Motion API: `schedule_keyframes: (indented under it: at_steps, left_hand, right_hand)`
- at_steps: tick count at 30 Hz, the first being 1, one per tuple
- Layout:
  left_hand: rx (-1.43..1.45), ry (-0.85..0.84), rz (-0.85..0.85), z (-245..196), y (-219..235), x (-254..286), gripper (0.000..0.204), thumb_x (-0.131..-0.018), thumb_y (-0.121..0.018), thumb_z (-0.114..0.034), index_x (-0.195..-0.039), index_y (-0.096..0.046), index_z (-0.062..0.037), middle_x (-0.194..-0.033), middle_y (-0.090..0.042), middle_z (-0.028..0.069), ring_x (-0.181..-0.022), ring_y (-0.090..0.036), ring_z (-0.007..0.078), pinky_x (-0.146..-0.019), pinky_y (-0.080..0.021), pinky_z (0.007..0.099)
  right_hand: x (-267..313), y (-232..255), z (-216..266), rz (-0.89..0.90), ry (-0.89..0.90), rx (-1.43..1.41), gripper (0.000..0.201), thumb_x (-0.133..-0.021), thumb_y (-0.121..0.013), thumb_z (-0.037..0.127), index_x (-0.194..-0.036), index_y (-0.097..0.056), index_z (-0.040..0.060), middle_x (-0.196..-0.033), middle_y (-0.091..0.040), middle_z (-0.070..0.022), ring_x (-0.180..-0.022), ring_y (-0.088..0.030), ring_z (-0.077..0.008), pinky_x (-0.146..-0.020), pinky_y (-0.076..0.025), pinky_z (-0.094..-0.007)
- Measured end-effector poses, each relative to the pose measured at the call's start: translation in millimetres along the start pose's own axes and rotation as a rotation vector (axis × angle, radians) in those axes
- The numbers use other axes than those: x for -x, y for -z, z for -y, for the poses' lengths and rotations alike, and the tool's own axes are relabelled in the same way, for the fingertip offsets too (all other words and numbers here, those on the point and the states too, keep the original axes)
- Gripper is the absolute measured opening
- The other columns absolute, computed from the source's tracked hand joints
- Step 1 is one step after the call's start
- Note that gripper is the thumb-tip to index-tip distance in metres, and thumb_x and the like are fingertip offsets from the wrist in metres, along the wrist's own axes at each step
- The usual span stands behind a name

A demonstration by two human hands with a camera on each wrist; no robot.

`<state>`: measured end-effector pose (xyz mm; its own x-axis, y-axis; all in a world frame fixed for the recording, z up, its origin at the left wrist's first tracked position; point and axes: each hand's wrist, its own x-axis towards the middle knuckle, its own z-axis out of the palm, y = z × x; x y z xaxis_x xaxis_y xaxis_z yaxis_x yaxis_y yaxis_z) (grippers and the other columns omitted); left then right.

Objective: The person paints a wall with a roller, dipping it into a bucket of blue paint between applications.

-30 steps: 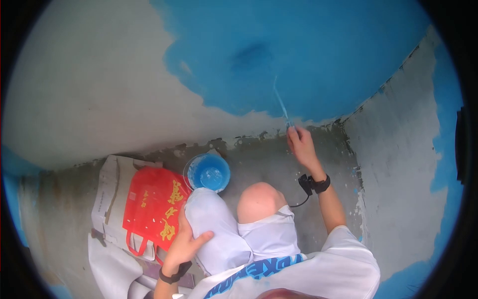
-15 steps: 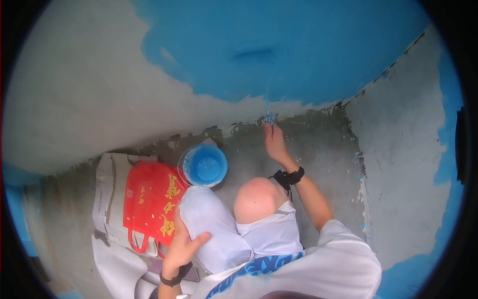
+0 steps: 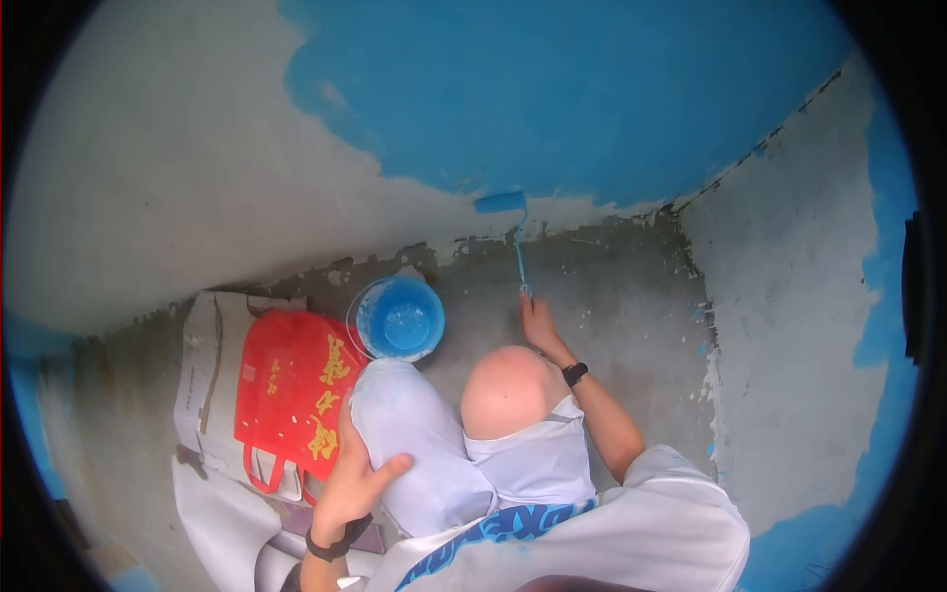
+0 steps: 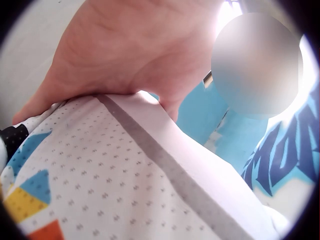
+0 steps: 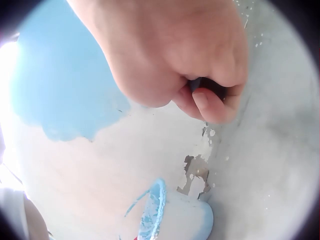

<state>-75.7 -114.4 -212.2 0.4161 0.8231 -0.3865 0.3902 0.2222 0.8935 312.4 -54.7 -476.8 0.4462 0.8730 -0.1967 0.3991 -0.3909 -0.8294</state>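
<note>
My right hand [image 3: 539, 322] grips the handle of a paint roller [image 3: 520, 249]. In the right wrist view, the fingers of the right hand [image 5: 180, 55] curl round the dark handle end [image 5: 214, 88]. The blue roller sleeve [image 3: 500, 202] lies at the lower edge of the blue paint [image 3: 562, 109] on the wall. My left hand [image 3: 353, 481] rests on the side of my left leg, thumb spread apart. Up close in the left wrist view, the left hand [image 4: 135, 50] lies over the patterned white cloth [image 4: 115, 165], holding nothing.
A paint bucket [image 3: 374, 321], blue inside, stands on the concrete floor [image 3: 631, 326] in front of my left knee. Left of it, a red bag [image 3: 281, 370] lies on flattened cardboard [image 3: 202, 380]. Pale unpainted wall [image 3: 197, 178] borders the blue area; another wall [image 3: 789, 296] rises at right.
The roller has come down the wall from the blue area to its lower edge. My right hand has moved left and back towards my knees. My left hand stays on the leg.
</note>
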Motion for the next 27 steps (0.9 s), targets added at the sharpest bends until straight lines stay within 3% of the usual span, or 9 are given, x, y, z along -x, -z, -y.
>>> schedule_keyframes:
  at_steps: [2, 3, 5, 6, 13, 16, 18, 23, 27]
  left_hand:
    - [0.000, -0.004, -0.004, 0, -1, 2, 0.115, -0.086, -0.078, -0.048, -0.160, -0.004, -0.0008, -0.156, -0.032, 0.0240, -0.146, -0.034, 0.0342, -0.121, -0.027, 0.0435]
    - [-0.004, -0.010, -0.006, -1, -1, 2, 0.114, -0.086, -0.078, -0.046, -0.160, -0.004, -0.0010, -0.156, -0.032, 0.0237, -0.146, -0.034, 0.0338, -0.121, -0.027, 0.0435]
    - [0.018, 0.001, 0.003, -5, 0, 3, 0.115, -0.086, -0.079, -0.042, -0.159, -0.003, 0.0029, -0.158, -0.027, 0.0258, -0.147, -0.030, 0.0354, -0.122, -0.025, 0.0431]
    - [0.039, 0.009, 0.010, -7, 0, 3, 0.116, -0.086, -0.079, -0.039, -0.159, -0.002, 0.0068, -0.160, -0.022, 0.0280, -0.149, -0.027, 0.0369, -0.123, -0.023, 0.0428]
    - [0.040, 0.007, 0.025, -6, 0, 2, 0.116, -0.086, -0.080, -0.039, -0.159, -0.001, 0.0064, -0.159, -0.024, 0.0275, -0.148, -0.029, 0.0363, -0.123, -0.024, 0.0428]
    - [0.040, 0.034, 0.025, -6, -1, 1, 0.115, -0.086, -0.079, -0.037, -0.159, -0.001, 0.0058, -0.158, -0.025, 0.0270, -0.147, -0.030, 0.0359, -0.122, -0.025, 0.0427]
    - [0.094, 0.052, 0.042, -11, -2, 0, 0.117, -0.088, -0.078, -0.044, -0.161, 0.001, 0.0000, -0.158, -0.030, 0.0228, -0.146, -0.034, 0.0327, -0.121, -0.027, 0.0421]
    - [0.065, 0.040, 0.034, -4, -1, -3, 0.117, -0.088, -0.077, -0.045, -0.161, 0.002, 0.0000, -0.158, -0.030, 0.0231, -0.146, -0.034, 0.0328, -0.121, -0.027, 0.0423]
    - [0.017, 0.028, 0.034, -2, 1, -2, 0.117, -0.089, -0.077, -0.046, -0.161, 0.002, 0.0004, -0.158, -0.030, 0.0235, -0.146, -0.033, 0.0333, -0.121, -0.027, 0.0427]
  right_hand:
    - [6, 4, 7, 0.156, -0.256, -0.373, 0.048, -0.108, -0.048, 0.046, -0.083, -0.052, 0.0062, -0.053, -0.044, -0.0025, -0.042, -0.043, -0.0146, -0.039, -0.033, -0.0351]
    - [10, 11, 13, 0.157, -0.256, -0.372, 0.048, -0.108, -0.048, 0.046, -0.083, -0.052, 0.0062, -0.053, -0.044, -0.0025, -0.042, -0.043, -0.0146, -0.039, -0.033, -0.0351]
    - [18, 27, 32, 0.272, -0.342, -0.667, 0.046, -0.108, -0.047, 0.049, -0.081, -0.044, 0.0123, -0.056, -0.035, 0.0066, -0.039, -0.032, -0.0060, -0.035, -0.021, -0.0260]
    - [20, 32, 44, 0.273, -0.339, -0.667, 0.046, -0.108, -0.047, 0.049, -0.081, -0.044, 0.0123, -0.056, -0.035, 0.0066, -0.039, -0.032, -0.0060, -0.035, -0.021, -0.0260]
    - [40, 66, 117, 0.280, -0.315, -0.678, 0.044, -0.109, -0.045, 0.048, -0.085, -0.043, 0.0113, -0.059, -0.033, 0.0050, -0.041, -0.030, -0.0061, -0.036, -0.019, -0.0262]
    - [36, 64, 118, 0.303, -0.338, -0.633, 0.044, -0.109, -0.045, 0.048, -0.085, -0.042, 0.0113, -0.059, -0.033, 0.0050, -0.042, -0.029, -0.0063, -0.037, -0.019, -0.0263]
    - [39, 67, 114, 0.305, -0.349, -0.592, 0.044, -0.109, -0.045, 0.048, -0.086, -0.042, 0.0112, -0.059, -0.033, 0.0050, -0.043, -0.029, -0.0063, -0.037, -0.019, -0.0262]
    - [28, 79, 109, 0.487, -0.519, -0.779, 0.044, -0.108, -0.047, 0.049, -0.086, -0.042, 0.0122, -0.060, -0.031, 0.0064, -0.044, -0.026, -0.0046, -0.037, -0.016, -0.0243]
    - [32, 97, 112, 0.534, -0.510, -0.887, 0.043, -0.108, -0.047, 0.049, -0.086, -0.043, 0.0127, -0.060, -0.030, 0.0078, -0.044, -0.025, -0.0024, -0.036, -0.016, -0.0225]
